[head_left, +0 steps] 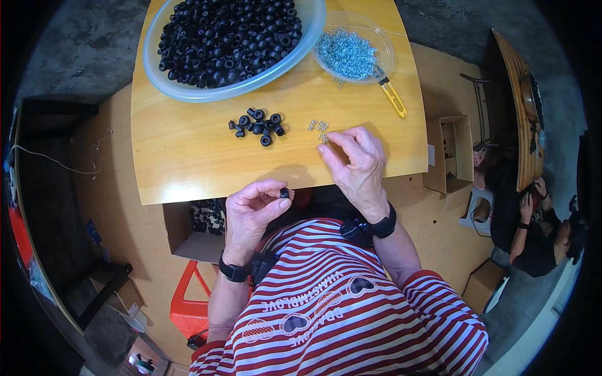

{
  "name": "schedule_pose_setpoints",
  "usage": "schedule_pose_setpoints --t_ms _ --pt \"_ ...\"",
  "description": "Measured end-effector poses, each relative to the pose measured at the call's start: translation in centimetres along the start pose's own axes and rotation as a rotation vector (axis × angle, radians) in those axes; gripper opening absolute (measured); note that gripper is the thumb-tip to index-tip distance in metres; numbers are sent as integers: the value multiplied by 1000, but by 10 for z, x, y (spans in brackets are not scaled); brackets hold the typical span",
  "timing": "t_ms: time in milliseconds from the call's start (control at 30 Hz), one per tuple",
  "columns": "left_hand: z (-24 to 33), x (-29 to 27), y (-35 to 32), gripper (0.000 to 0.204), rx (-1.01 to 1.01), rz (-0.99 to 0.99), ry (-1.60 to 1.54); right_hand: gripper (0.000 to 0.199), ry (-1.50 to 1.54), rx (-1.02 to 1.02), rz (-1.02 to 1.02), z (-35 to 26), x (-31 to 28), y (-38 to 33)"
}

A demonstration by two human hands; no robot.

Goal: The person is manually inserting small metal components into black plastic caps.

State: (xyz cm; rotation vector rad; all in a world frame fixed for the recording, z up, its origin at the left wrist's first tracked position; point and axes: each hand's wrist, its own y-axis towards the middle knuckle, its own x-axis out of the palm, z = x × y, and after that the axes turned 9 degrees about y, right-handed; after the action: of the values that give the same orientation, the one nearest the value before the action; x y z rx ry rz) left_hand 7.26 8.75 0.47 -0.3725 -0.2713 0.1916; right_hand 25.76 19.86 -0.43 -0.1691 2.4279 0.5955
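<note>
Between the thumb and fingers of my left hand [256, 205], a small black plastic cap [285, 193] with a hollow end is held just off the table's near edge. My right hand [357, 156] is down at the tabletop, thumb and forefinger curled in a pinch at a little pile of small clear pieces [318, 126]. Whether one of these sits in the pinch is too small to make out. Left of that pile lies a loose group of black caps [258, 127].
A large translucent basin [188, 94] full of black caps stands at the table's [188, 169] far left. Beside it, a clear round tub [390, 56] holds bluish pieces, with a yellow utility knife [393, 97] against it. Below are cardboard boxes [461, 150] and a red stool [188, 307]. Another person [533, 232] sits right.
</note>
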Motion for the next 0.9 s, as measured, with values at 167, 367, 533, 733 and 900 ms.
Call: schedule_pose_setpoints --t_ms 167,367,533,733,900 --pt "1 1 0 30 -6 -1 6 16 -1 -8 6 4 3 -1" --pt "0 0 0 30 -6 -4 13 13 27 -10 3 6 4 0" --pt "-1 1 0 29 -3 4 39 14 99 15 16 6 5 -1" --pt "-1 1 -1 29 13 2 39 16 157 4 8 2 4 -2" --pt "-1 2 -1 28 7 2 31 16 167 0 -5 -1 3 -2"
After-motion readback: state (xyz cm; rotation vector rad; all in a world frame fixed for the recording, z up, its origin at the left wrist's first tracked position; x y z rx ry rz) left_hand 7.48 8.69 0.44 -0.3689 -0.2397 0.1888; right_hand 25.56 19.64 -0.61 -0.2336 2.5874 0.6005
